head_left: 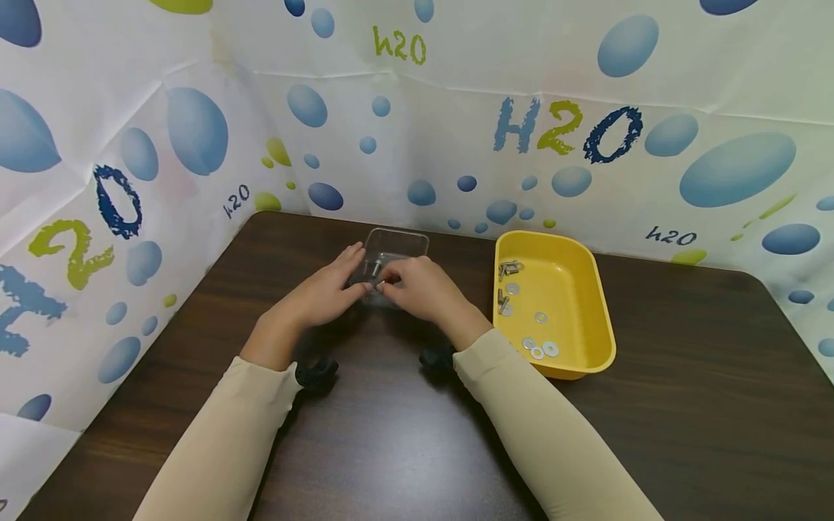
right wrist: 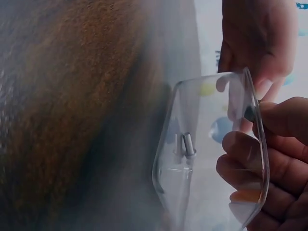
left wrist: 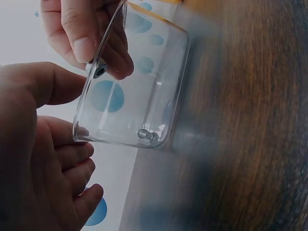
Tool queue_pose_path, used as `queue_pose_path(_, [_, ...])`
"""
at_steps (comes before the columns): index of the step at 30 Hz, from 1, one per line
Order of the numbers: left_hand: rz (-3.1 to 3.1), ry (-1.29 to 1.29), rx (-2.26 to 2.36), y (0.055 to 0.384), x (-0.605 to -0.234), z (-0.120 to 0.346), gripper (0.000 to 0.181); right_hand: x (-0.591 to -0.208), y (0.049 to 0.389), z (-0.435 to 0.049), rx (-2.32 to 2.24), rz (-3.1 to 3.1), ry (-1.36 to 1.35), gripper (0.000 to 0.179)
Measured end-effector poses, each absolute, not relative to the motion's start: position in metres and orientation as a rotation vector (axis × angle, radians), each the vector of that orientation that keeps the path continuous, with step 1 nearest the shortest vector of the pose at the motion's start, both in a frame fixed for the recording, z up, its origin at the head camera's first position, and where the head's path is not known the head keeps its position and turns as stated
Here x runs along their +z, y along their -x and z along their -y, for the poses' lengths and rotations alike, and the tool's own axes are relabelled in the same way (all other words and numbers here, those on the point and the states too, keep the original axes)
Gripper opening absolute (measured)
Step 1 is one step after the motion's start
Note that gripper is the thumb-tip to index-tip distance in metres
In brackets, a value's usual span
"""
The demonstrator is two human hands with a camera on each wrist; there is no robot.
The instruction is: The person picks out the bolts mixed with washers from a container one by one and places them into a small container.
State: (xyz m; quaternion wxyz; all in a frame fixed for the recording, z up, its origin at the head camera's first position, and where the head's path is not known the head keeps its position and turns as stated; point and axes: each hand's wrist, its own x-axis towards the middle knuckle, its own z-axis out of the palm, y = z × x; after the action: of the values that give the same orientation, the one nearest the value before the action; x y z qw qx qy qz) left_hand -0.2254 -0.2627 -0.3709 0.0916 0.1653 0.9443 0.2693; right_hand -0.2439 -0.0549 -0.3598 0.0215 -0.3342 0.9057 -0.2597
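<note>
A clear plastic container stands towards the back of the table, between the two hands. My left hand rests at its left side, thumb and fingers spread and nearly straight. At the near rim my right hand pinches a small metal piece with a dark hole, resembling a nut. Its thumb and fingertips cover part of that piece. Inside the container sits a short metal bolt, seen through the clear wall; the left wrist view shows the same bolt near a corner.
To the right stands a yellow tray holding several washers and several small bolts. The dark wooden table meets a white patterned sheet at the back and left.
</note>
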Motion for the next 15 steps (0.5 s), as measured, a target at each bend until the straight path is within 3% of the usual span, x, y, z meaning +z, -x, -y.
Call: queue_pose_path(15, [-2.770,-0.494,0.853,0.2247,-0.3710,0.2657,0.069,-0.3627,0.2431,0.0585,-0.718,-2.809,1.036,0.021])
